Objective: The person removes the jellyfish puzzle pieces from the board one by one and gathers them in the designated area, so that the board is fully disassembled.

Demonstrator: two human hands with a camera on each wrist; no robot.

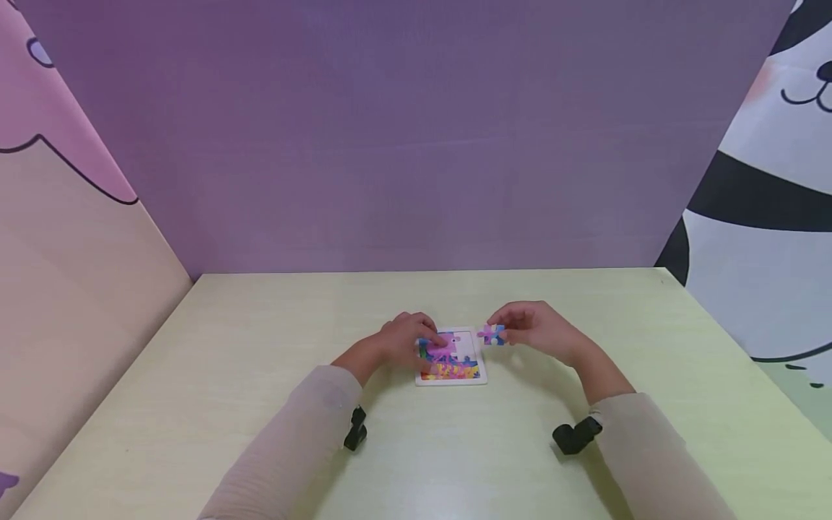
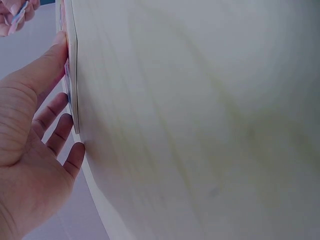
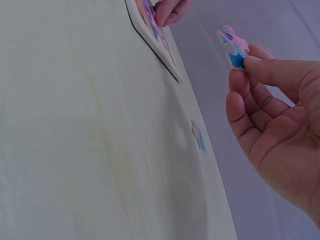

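Note:
A small white-framed puzzle tray (image 1: 451, 378) with a colourful, partly filled picture lies on the pale green table (image 1: 260, 375). My left hand (image 1: 424, 342) rests on the tray's left side, its thumb lying along the tray edge (image 2: 74, 85) and its fingers loosely extended. My right hand (image 1: 505, 334) hovers just right of the tray and pinches a pink and blue puzzle piece (image 1: 490, 334) between thumb and fingertips. The right wrist view shows that puzzle piece (image 3: 234, 46) held above the table, apart from the tray (image 3: 159, 47).
Another loose piece (image 3: 198, 136) lies flat on the table under my right hand. Purple and cartoon-printed panels wall the table at the back and both sides. Black wrist camera mounts (image 1: 575, 435) sit on both sleeves.

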